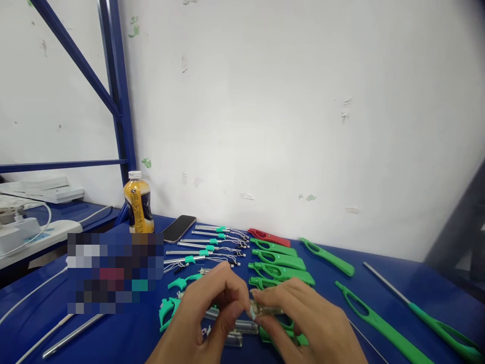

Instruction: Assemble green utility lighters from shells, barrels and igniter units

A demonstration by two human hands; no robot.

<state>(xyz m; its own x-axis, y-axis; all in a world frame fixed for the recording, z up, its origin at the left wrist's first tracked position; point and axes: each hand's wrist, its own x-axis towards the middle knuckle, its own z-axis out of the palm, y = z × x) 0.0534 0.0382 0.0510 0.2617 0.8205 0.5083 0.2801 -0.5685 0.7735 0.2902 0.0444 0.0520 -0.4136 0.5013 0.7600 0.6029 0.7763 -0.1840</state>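
Observation:
My right hand [303, 318] is closed round a short clear tube [268, 309] that lies sideways between thumb and fingers. Against the tube's left end, my left hand [214, 313] has thumb and forefinger pinched together; anything between those fingertips is too small to make out. Below the hands lie more clear tubes [246, 327]. Teal plastic parts [168, 309] sit just left of my left hand. Green handles [282, 273] with oval openings are stacked in a row behind my right hand, with a red handle [269, 237] at the back.
Metal rods with teal clips [206, 253] and wires lie behind my left hand. A phone [180, 228] and yellow bottle [139, 205] stand farther back left. Single green handles [382, 326] and a rod with a teal-green handle [428, 321] lie right. A pixelated patch covers the left.

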